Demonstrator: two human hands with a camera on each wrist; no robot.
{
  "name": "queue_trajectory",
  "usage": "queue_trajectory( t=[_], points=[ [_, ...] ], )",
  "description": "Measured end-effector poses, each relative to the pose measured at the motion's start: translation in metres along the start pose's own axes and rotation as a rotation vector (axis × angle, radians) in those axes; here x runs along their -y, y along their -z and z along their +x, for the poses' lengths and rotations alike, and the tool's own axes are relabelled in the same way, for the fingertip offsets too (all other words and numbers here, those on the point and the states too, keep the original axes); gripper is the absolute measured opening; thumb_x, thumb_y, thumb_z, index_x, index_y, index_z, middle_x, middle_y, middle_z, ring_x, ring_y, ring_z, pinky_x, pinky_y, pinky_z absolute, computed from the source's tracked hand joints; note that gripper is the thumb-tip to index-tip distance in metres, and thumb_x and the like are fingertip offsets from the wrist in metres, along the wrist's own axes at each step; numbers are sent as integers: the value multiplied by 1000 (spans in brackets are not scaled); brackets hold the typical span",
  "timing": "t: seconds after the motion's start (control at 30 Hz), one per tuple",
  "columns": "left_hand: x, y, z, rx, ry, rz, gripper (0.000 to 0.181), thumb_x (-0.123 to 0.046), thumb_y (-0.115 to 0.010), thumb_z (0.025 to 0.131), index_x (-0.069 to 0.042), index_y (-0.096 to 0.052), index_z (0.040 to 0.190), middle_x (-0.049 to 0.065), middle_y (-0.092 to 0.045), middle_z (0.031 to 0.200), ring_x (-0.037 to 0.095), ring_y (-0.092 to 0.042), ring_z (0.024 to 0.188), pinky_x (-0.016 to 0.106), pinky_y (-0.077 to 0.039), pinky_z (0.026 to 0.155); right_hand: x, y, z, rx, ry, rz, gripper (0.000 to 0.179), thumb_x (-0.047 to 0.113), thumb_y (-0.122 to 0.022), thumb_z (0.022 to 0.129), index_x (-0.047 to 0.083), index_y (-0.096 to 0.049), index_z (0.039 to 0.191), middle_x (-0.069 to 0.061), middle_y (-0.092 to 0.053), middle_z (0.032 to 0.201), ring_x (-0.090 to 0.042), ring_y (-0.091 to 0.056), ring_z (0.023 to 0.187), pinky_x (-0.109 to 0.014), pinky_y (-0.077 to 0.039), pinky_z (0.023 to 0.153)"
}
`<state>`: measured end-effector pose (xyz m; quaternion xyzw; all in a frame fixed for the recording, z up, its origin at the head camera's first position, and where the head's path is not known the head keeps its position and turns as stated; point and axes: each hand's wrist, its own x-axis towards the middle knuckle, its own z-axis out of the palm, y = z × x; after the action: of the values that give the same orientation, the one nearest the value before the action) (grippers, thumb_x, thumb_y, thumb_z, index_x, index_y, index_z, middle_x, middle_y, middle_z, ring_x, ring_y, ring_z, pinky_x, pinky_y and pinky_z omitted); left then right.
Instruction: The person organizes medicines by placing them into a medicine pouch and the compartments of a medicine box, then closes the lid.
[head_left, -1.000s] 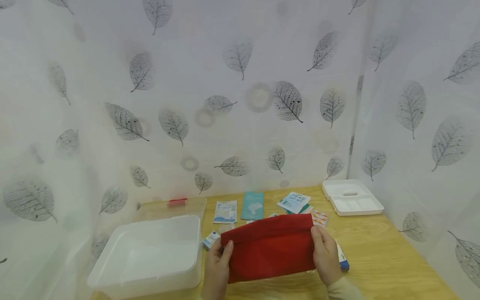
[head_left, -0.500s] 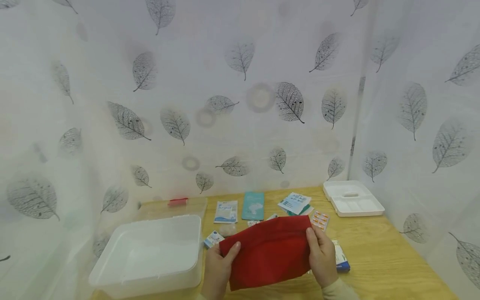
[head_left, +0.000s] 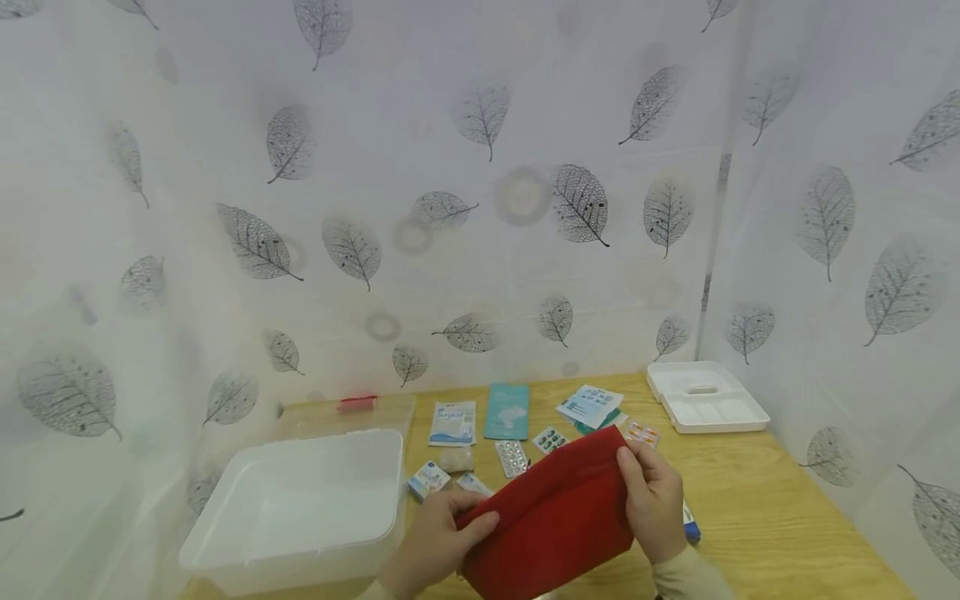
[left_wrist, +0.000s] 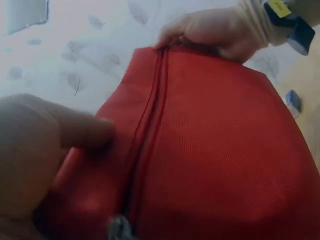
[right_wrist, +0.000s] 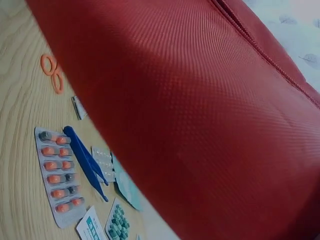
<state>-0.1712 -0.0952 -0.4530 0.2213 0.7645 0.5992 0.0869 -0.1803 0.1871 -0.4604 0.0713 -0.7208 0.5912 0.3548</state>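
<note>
A red fabric zip pouch (head_left: 555,517) is held up over the wooden table, tilted with its right end higher. My left hand (head_left: 435,537) grips its left end, thumb on the near face. On the right end, my right hand (head_left: 654,504) pinches the upper corner between thumb and fingers. The left wrist view shows a zipper (left_wrist: 150,130) running along the pouch near its top edge, with a blurred metal pull (left_wrist: 119,227) close to the left hand. The pouch fills most of the right wrist view, and its inside is hidden.
A white plastic tub (head_left: 292,575) stands at left, a white compartment tray (head_left: 727,412) at back right. Between them lie a teal packet (head_left: 507,411), a surgical packet (head_left: 452,423) and blister packs (head_left: 513,458). Blue tweezers (right_wrist: 82,155) and orange scissor handles (right_wrist: 48,65) show beneath the pouch.
The pouch has tilted, its left end coming down and nearer. My left hand has lowered and turned with it, uncovering blister packs behind. The right hand keeps hold of its end.
</note>
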Motion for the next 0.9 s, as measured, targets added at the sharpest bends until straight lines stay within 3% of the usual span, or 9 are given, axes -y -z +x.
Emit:
queue_trajectory(
  t=[0.1, 0.2, 0.33, 0.47, 0.63, 0.7, 0.77, 0.9],
  points=[
    [1, -6, 0, -37, -114, 133, 24, -25, -62, 95, -5, -73, 102, 1, -71, 87, 6, -65, 72, 24, -55, 61, 3, -5, 0, 1, -7, 3, 14, -3, -55, 94, -2, -68, 93, -4, -66, 72, -8, -58, 57, -20, -46, 49],
    [0, -11, -1, -107, -149, 174, 24, -24, -61, 96, -4, -73, 102, 2, -72, 87, 6, -65, 73, 23, -55, 61, 10, -9, 0, -14, -21, -56, 9, -1, -60, 92, 1, -68, 89, -4, -67, 71, -9, -58, 56, -19, -47, 48],
    [-4, -17, -3, -241, -218, 256, 20, -21, -62, 95, -6, -74, 99, 1, -72, 86, 6, -65, 73, 22, -54, 61, 9, -10, 1, -29, 5, -150, 6, 2, -68, 87, 6, -69, 90, -2, -70, 78, -4, -63, 74, -15, -48, 69],
    [-7, -22, -5, -359, -321, 325, 11, -18, -66, 92, -12, -75, 94, -5, -71, 81, 1, -63, 70, 19, -52, 59, 4, -10, 1, -14, 25, -167, 16, 3, -72, 83, 10, -68, 97, 0, -71, 94, -1, -59, 103, -15, -39, 92],
    [-11, -30, -7, -434, -414, 342, 7, -12, -70, 89, -15, -75, 92, -9, -69, 77, -1, -61, 66, 15, -50, 55, 12, -14, 0, 26, -62, -101, 35, 5, -69, 87, 7, -58, 120, -2, -61, 122, -8, -45, 125, -38, -35, 103],
    [-13, -32, -7, -455, -428, 340, 8, -11, -70, 89, -15, -75, 93, -8, -69, 80, 0, -62, 67, 15, -50, 55, 14, -16, 0, 46, -91, -61, 46, 5, -67, 89, 7, -49, 130, -5, -57, 125, -11, -44, 124, -39, -38, 101],
    [-14, -34, -8, -473, -427, 335, 9, -10, -69, 89, -13, -75, 95, -7, -71, 82, 2, -64, 70, 15, -52, 57, 15, -18, -2, 76, -115, -27, 55, 5, -66, 90, 7, -40, 138, -7, -54, 127, -12, -45, 121, -30, -41, 99],
    [-16, -38, -8, -511, -357, 279, 10, -12, -66, 91, -10, -74, 96, -2, -72, 86, 5, -66, 73, 19, -54, 59, 13, -21, -8, 141, -155, -31, 61, 10, -67, 91, 9, -33, 142, -5, -54, 126, -10, -47, 117, -15, -43, 90]
  ],
)
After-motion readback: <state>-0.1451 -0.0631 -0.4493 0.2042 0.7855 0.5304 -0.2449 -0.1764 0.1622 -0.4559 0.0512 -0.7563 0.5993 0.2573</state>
